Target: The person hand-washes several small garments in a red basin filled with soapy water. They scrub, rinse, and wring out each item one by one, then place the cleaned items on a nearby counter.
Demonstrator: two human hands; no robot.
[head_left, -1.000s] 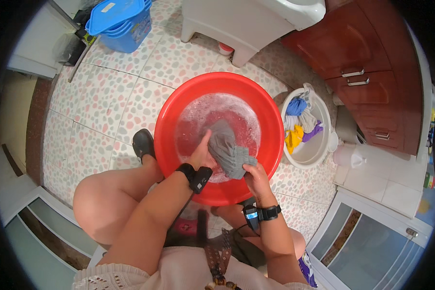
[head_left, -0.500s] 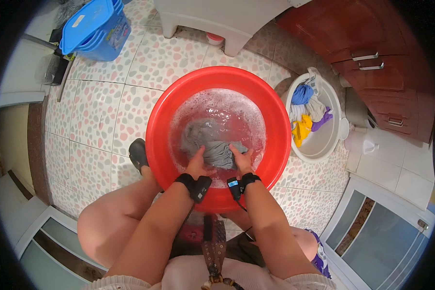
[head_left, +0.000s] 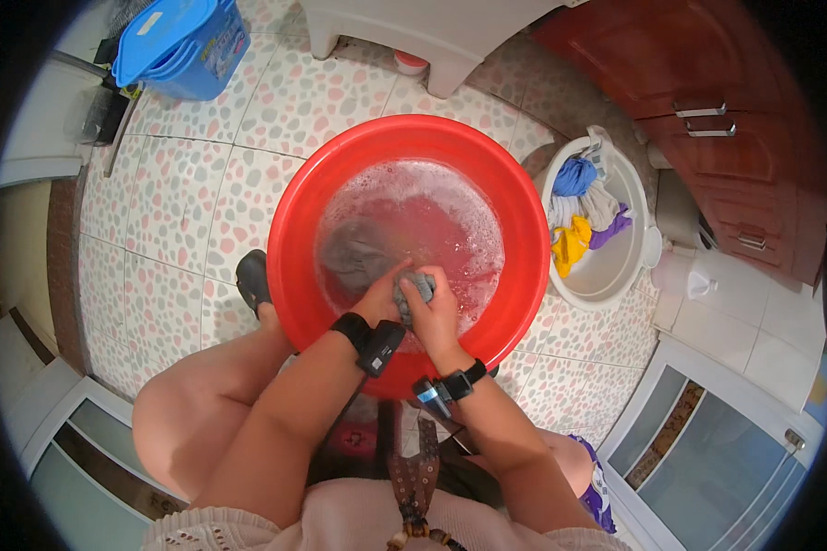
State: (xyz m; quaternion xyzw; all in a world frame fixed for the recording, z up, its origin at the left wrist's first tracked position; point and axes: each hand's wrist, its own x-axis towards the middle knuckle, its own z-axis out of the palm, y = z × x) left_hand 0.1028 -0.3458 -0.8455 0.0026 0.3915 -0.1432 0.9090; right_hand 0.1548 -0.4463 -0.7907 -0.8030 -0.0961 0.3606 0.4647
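Observation:
A big red basin (head_left: 294, 197) stands on the tiled floor with soapy water in it. A grey cloth (head_left: 363, 253) lies partly under the water; one end of it is bunched between my hands at the near side. My left hand (head_left: 383, 292) grips that bunch from the left. My right hand (head_left: 439, 308) is closed over it from the right, and the two hands press together. Both wrists carry black bands.
A white tub (head_left: 616, 275) with blue, yellow, purple and white clothes stands right of the basin. A blue plastic basket (head_left: 179, 46) is at the far left, a white appliance base (head_left: 432, 37) behind, dark red cabinets (head_left: 708, 110) at the right. My foot in a black slipper (head_left: 251, 280) rests left of the basin.
The cloth has gone from lifted above the water to lowered into it. My hands have drawn together at the basin's near side, squeezing one end of the cloth.

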